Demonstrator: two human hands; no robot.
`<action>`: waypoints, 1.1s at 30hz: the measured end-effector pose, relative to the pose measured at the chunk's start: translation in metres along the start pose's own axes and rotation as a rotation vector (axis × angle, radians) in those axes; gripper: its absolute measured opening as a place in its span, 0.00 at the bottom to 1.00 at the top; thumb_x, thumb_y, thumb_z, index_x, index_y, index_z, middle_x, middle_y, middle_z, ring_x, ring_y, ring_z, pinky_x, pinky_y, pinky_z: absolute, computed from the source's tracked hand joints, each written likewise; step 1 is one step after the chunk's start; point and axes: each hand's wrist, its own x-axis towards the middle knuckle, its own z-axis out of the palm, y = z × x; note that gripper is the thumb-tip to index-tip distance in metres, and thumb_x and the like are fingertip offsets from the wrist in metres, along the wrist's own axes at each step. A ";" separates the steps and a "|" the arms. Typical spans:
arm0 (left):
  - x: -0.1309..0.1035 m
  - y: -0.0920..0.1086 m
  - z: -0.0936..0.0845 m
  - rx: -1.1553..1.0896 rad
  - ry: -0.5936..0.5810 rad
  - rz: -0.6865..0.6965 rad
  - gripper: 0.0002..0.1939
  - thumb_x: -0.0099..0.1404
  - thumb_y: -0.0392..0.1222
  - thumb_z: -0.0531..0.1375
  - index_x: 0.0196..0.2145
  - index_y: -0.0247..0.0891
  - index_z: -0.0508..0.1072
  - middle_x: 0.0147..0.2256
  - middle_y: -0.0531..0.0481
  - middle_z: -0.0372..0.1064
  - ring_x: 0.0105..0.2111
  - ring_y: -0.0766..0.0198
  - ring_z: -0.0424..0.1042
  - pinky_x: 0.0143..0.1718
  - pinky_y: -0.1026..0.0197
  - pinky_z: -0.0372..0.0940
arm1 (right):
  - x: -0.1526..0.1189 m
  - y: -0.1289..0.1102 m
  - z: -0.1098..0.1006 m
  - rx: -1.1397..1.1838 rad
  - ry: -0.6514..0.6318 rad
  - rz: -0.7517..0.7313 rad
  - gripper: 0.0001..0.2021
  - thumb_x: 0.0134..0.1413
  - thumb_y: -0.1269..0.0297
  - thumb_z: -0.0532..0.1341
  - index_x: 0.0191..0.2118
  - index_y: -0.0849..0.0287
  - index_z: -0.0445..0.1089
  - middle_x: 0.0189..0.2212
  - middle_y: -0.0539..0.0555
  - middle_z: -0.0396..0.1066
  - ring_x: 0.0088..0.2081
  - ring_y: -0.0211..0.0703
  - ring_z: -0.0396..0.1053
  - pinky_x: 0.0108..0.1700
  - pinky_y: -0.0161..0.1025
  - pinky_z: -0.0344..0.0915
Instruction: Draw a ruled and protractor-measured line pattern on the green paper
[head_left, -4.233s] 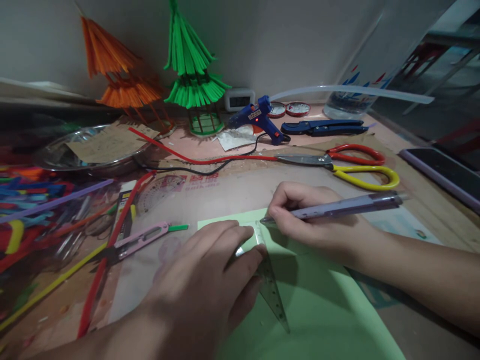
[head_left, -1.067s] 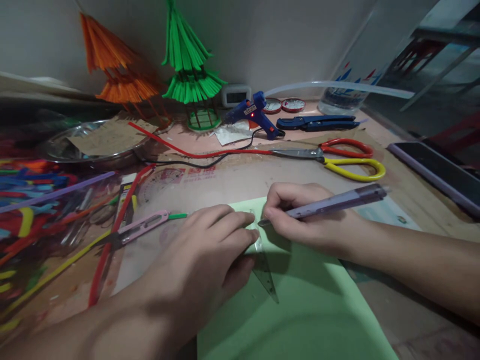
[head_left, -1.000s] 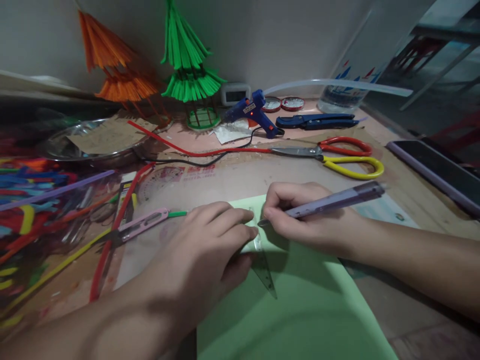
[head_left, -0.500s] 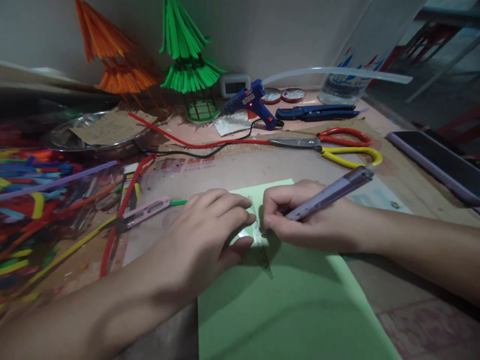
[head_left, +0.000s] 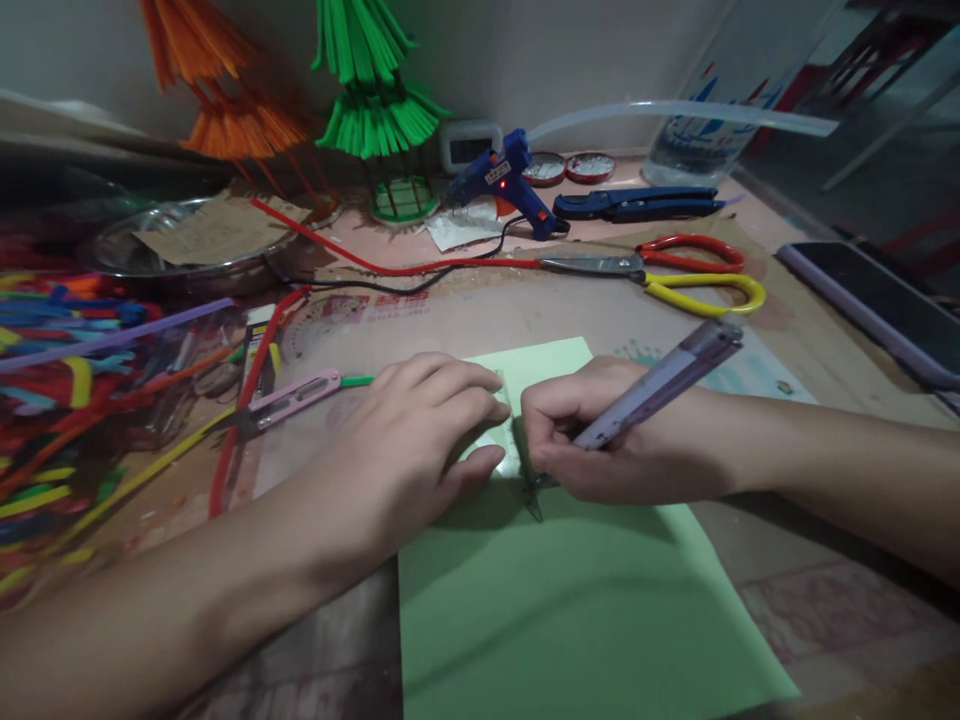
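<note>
Pressing clear set square (head_left: pixel 511 456) onto pale-green paper (head_left: pixel 600 630), mid-frame, with parted fingers of left hand (head_left: pixel 420 420); clamping purplish pen (head_left: pixel 652 390) in right hand (head_left: pixel 634 470); cannot read red lettering (head_left: pixel 396 305), upper centre.

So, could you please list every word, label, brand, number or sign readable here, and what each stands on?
No text reads clearly.
Glue gun: white label, too small.
Work surface: red and teal print, too blurred.
Clear ruler: markings too small.
Protractor: markings too small.
Pen: dark marks, unreadable.
Narrow packet: print blurred.
Small display unit: no readable digits.
Clear container: red and blue print, unreadable.
</note>
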 end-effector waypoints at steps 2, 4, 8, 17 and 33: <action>0.000 0.000 0.000 0.001 -0.003 0.001 0.08 0.74 0.40 0.63 0.49 0.39 0.75 0.55 0.45 0.75 0.56 0.49 0.69 0.56 0.46 0.65 | 0.000 0.001 0.001 0.009 -0.006 -0.002 0.09 0.57 0.66 0.63 0.27 0.58 0.65 0.18 0.42 0.61 0.19 0.29 0.52 0.19 0.29 0.48; 0.000 0.000 0.000 0.004 -0.003 0.002 0.09 0.74 0.41 0.63 0.50 0.39 0.74 0.55 0.44 0.75 0.56 0.49 0.69 0.56 0.45 0.65 | -0.001 0.001 0.002 0.017 -0.011 -0.008 0.08 0.56 0.68 0.63 0.27 0.58 0.65 0.19 0.42 0.62 0.19 0.29 0.54 0.20 0.28 0.49; 0.000 0.000 0.001 0.003 0.005 0.005 0.08 0.75 0.41 0.62 0.50 0.41 0.74 0.55 0.44 0.74 0.55 0.48 0.69 0.54 0.45 0.65 | 0.000 -0.001 0.000 0.064 -0.035 0.043 0.07 0.55 0.68 0.64 0.28 0.58 0.66 0.20 0.42 0.62 0.21 0.30 0.55 0.21 0.29 0.50; 0.001 0.007 0.002 -0.020 0.029 -0.008 0.04 0.70 0.42 0.64 0.42 0.42 0.75 0.51 0.45 0.74 0.53 0.45 0.69 0.50 0.44 0.65 | 0.004 -0.006 -0.006 0.142 0.013 0.117 0.05 0.55 0.68 0.61 0.28 0.57 0.67 0.20 0.42 0.62 0.21 0.31 0.57 0.21 0.30 0.51; 0.002 0.012 0.001 0.018 -0.015 -0.023 0.15 0.68 0.52 0.70 0.42 0.42 0.72 0.50 0.44 0.72 0.53 0.44 0.68 0.52 0.43 0.64 | 0.003 -0.006 -0.004 -0.009 -0.009 -0.017 0.07 0.55 0.70 0.60 0.27 0.57 0.66 0.21 0.42 0.60 0.22 0.32 0.56 0.25 0.33 0.51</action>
